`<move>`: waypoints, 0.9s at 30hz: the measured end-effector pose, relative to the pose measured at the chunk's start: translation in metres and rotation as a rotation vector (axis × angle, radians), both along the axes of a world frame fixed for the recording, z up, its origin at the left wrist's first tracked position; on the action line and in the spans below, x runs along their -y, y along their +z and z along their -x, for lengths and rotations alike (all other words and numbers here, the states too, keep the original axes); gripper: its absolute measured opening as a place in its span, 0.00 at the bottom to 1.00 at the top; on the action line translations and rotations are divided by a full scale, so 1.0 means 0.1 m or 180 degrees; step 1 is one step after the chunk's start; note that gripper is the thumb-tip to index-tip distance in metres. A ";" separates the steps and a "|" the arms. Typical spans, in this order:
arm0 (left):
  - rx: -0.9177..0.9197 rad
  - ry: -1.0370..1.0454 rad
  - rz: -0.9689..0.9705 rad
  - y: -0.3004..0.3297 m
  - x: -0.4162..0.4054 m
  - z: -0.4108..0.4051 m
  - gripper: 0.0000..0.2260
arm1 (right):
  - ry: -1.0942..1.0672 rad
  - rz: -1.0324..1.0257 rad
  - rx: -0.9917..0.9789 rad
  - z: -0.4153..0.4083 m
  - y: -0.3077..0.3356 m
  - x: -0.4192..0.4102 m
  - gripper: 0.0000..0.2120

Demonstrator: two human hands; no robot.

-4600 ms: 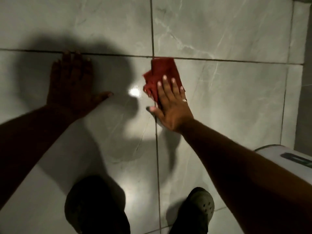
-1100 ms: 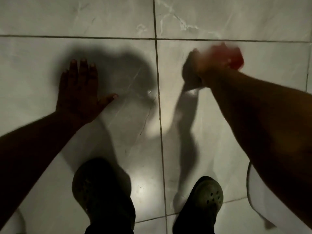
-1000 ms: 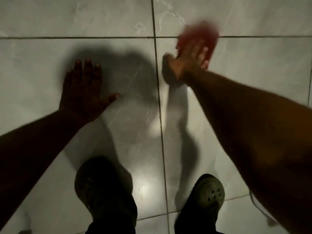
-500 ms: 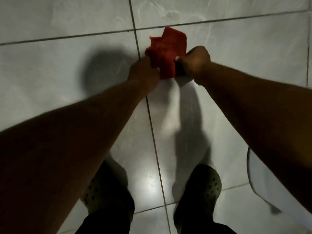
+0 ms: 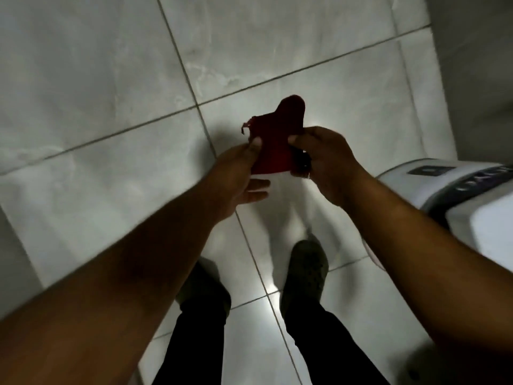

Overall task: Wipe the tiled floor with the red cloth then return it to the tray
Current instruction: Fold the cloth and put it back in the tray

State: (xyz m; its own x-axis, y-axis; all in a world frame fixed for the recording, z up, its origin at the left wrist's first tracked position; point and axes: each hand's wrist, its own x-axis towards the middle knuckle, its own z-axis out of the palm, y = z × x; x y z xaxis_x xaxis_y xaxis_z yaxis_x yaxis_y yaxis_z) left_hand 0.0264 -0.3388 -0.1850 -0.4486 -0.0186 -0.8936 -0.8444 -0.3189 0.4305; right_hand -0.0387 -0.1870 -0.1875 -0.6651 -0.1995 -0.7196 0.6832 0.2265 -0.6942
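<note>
The red cloth (image 5: 273, 140) hangs in the air above the pale marble-patterned tiled floor (image 5: 83, 93), bunched and dark in the dim light. My left hand (image 5: 238, 173) pinches its left edge with thumb and fingers. My right hand (image 5: 322, 159) grips its right edge. Both hands hold it at about waist height in the middle of the view. No tray is in view.
A white appliance with a dark control strip (image 5: 458, 190) stands at the right, close to my right forearm. My two feet in dark perforated clogs (image 5: 305, 262) stand on the tiles below the hands. A grey wall base (image 5: 477, 79) runs along the far right.
The cloth has come up off the floor with both hands on it. The view has risen and turned, and the white appliance at the right shows more fully.
</note>
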 end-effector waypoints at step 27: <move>-0.1293 -0.3064 0.1177 0.89 -3.41 0.40 0.18 | -0.2025 -0.1767 0.0662 -0.97 0.52 -3.66 0.09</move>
